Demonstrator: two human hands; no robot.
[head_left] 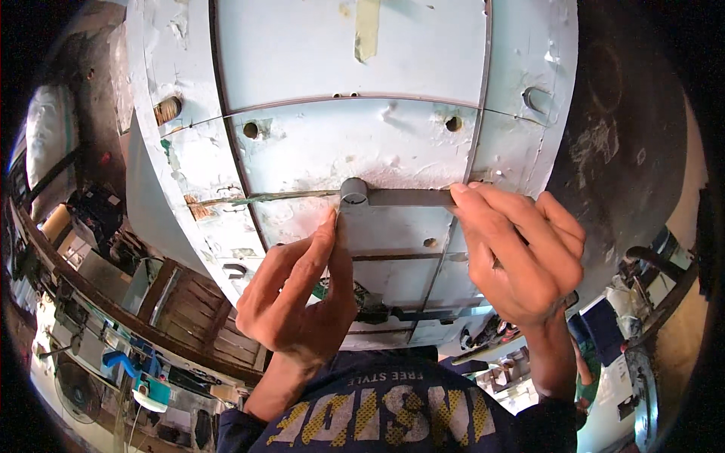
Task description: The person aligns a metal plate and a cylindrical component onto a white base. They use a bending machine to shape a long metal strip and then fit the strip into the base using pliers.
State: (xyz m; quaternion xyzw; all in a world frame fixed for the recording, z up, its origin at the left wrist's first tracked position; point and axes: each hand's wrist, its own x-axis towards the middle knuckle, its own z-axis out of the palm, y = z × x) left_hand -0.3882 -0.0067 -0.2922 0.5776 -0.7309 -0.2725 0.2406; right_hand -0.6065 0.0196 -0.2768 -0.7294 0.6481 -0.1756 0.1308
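Observation:
A dark grey flat strip (pixel 411 198) runs left to right across the white panelled surface (pixel 302 151). At its left end stands a small grey roll (pixel 354 192), round and upright. My right hand (pixel 521 249) pinches the strip's right end between thumb and forefinger, the other fingers curled. My left hand (pixel 302 294) is closed with its fingertips pressed together just below the roll. A thin pale edge shows at those fingertips, too small to name. Whether the left fingers touch the roll itself I cannot tell.
The panel has dark seams, round holes (pixel 453 124), slotted cut-outs (pixel 168 110) and a piece of yellowish tape (pixel 366 30). A wooden rack (pixel 185 309) stands at the left, near a fan (pixel 78 389). Dark floor (pixel 612 136) lies at the right.

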